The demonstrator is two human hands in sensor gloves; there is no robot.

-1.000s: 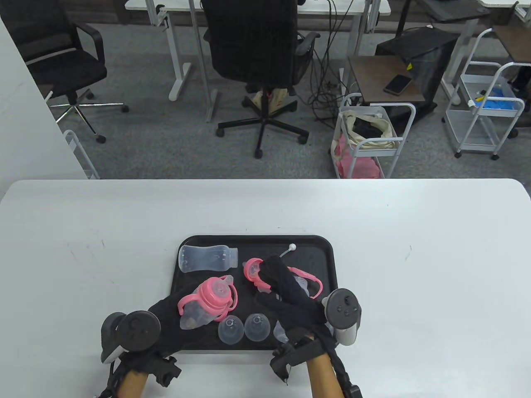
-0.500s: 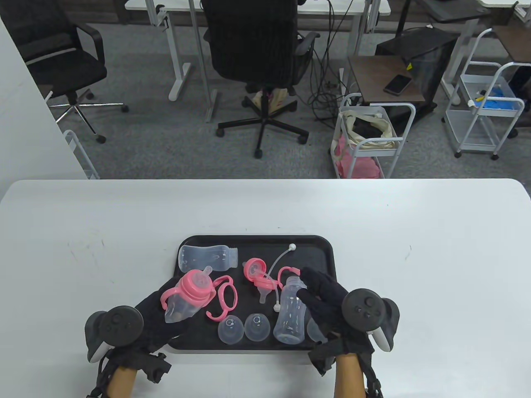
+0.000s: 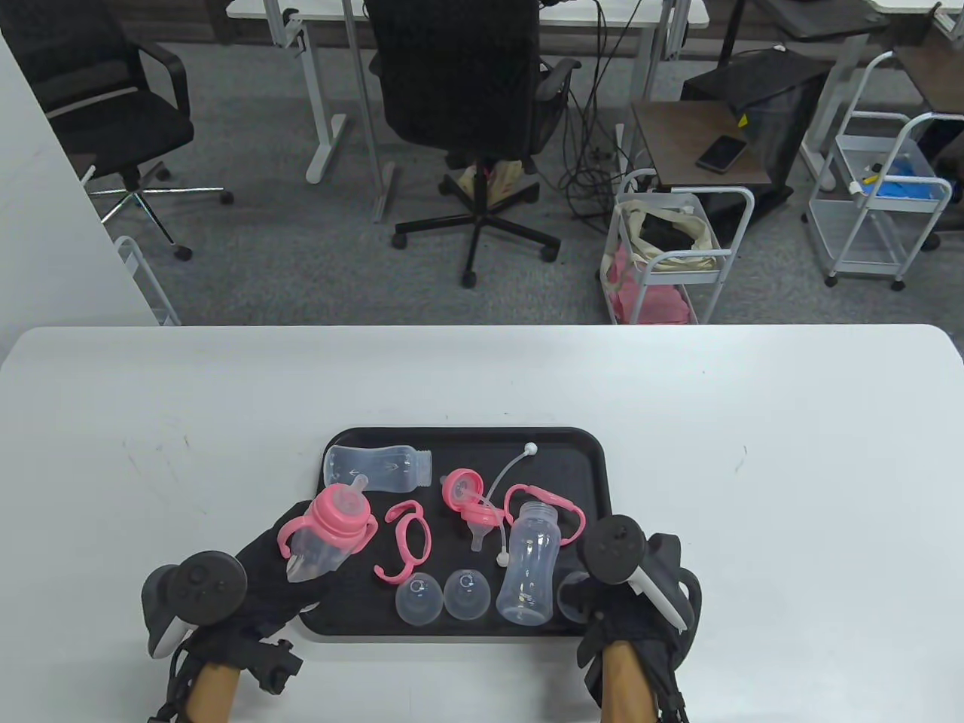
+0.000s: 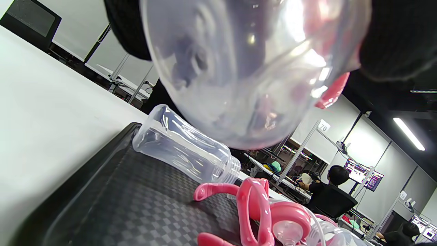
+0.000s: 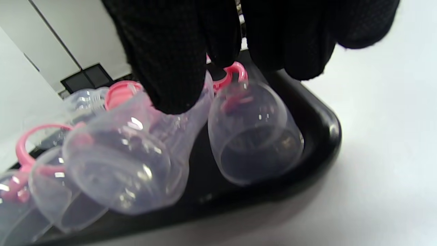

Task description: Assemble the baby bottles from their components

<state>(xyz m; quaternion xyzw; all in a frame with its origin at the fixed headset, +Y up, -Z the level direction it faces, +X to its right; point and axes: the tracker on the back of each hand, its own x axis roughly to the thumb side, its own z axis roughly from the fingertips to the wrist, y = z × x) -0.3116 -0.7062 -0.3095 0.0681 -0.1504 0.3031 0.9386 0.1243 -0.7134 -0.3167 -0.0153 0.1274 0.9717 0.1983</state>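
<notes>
My left hand (image 3: 290, 531) holds a clear bottle with a pink collar, nipple and handles (image 3: 320, 542) tilted above the black tray's (image 3: 467, 435) left part; its clear base fills the left wrist view (image 4: 239, 75). My right hand (image 3: 602, 595) hovers over the tray's front right corner, fingers (image 5: 170, 68) hanging over a clear cap (image 5: 252, 143) and against an open clear bottle (image 5: 126, 160). That bottle (image 3: 531, 565) lies in the tray, free of the hand. A second empty bottle (image 3: 376, 468) lies at the tray's back left.
In the tray lie a loose pink handle ring (image 3: 407, 542), a pink collar with nipple and straw (image 3: 467, 489), another pink handle ring (image 3: 546, 501) and two clear caps (image 3: 418, 599). The white table (image 3: 753, 489) surrounds the tray.
My right hand let go of the open clear bottle and drew back to the tray's front right corner. My left hand moved its pink-topped bottle slightly left and away from the loose handle ring.
</notes>
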